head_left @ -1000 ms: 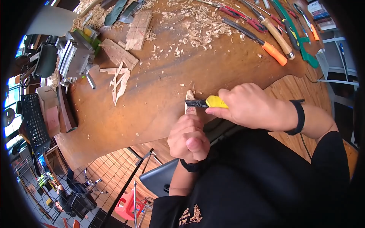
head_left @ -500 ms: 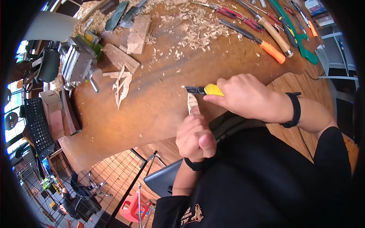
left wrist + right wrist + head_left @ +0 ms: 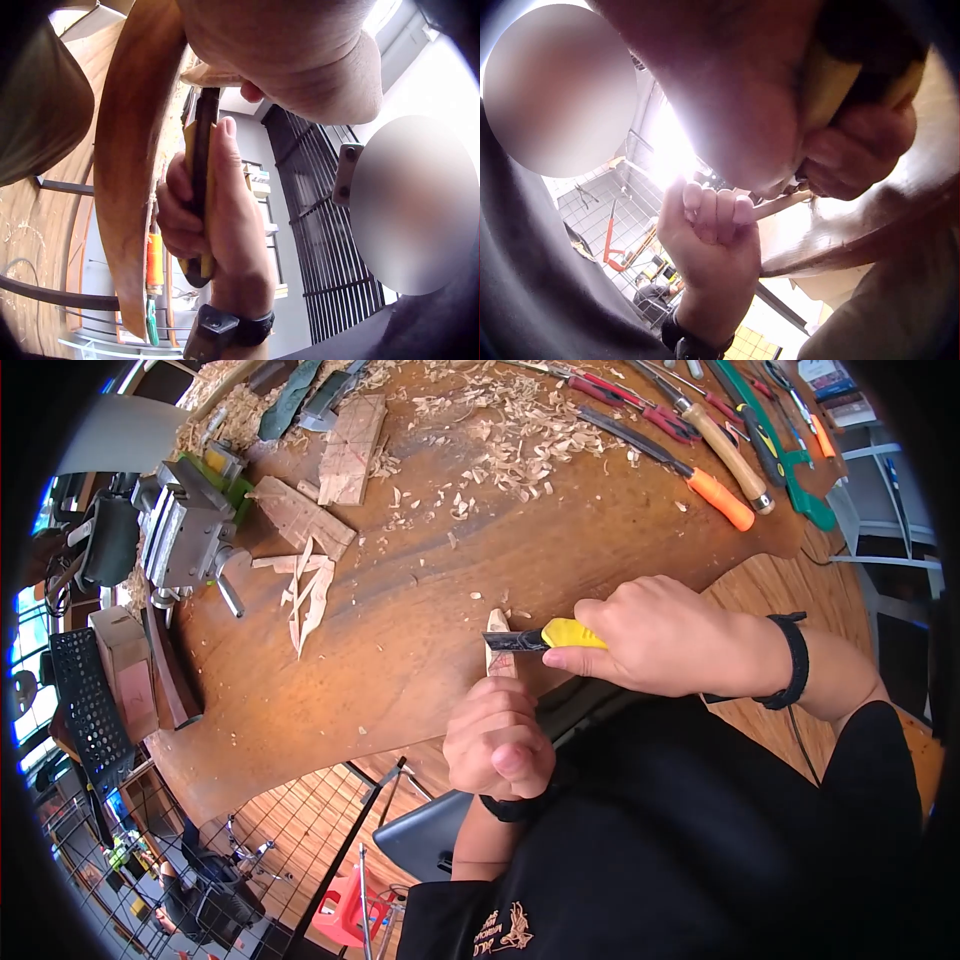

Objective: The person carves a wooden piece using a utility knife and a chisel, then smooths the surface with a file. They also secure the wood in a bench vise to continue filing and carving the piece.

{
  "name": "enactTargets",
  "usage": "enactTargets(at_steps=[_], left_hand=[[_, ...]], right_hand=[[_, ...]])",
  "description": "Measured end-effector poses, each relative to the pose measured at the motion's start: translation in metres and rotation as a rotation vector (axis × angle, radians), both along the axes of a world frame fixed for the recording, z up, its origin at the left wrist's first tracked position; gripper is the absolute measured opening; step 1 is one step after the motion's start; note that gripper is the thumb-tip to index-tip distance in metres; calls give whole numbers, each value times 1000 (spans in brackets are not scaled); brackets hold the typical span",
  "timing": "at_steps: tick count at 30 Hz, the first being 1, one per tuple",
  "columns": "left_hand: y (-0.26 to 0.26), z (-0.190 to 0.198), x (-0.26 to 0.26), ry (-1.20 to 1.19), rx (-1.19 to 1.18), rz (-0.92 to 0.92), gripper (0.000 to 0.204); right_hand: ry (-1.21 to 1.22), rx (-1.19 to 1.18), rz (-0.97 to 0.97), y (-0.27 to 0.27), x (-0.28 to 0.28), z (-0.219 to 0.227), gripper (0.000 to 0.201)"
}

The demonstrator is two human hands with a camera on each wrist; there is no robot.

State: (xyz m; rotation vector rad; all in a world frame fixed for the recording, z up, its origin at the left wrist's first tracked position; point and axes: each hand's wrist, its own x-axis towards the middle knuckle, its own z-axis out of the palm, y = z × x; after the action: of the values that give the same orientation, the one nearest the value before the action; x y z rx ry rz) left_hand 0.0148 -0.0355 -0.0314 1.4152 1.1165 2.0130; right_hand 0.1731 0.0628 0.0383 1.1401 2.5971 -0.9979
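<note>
Near the front edge of the wooden bench, my left hand (image 3: 500, 735) grips a small pale wood piece (image 3: 499, 664) whose far end sticks out past the curled fingers. My right hand (image 3: 660, 640) holds a yellow utility knife (image 3: 574, 633), its dark blade (image 3: 514, 641) lying across the wood just beyond the left fist. In the left wrist view, the right fingers wrap the knife handle (image 3: 201, 157) with the thumb along it. From the right wrist, the left fist (image 3: 718, 244) shows curled around the wood, its back end hidden in the palm.
Wood shavings (image 3: 510, 440) cover the bench's far side. A file with an orange handle (image 3: 722, 500), a wooden-handled tool (image 3: 730, 455) and other tools lie far right. A metal vise (image 3: 190, 535), flat boards (image 3: 300, 518) and thin wood offcuts (image 3: 310, 600) are on the left.
The blade went out to the wood's far tip half a second ago and is now back nearer the left fist. The left hand shifted right, then back left, still gripping the wood.
</note>
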Motion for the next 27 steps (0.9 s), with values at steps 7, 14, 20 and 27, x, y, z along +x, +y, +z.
enactTargets(at_steps=[7,14,20,27], left_hand=[[1,-2,-1,-45,21,-22,53],[-1,0,2,8,-12,-3,57],[2,4,-1,112,2,-21,55],[1,3,-1,174,18,-25,55]], right_hand=[[40,38,-32,-2,-9,-5,58],[118,140,4,-10,-4,-11,57],[-24,-41,-88,-11,-5,-2,57],[93,88,-60,-11,-7,-9,58]])
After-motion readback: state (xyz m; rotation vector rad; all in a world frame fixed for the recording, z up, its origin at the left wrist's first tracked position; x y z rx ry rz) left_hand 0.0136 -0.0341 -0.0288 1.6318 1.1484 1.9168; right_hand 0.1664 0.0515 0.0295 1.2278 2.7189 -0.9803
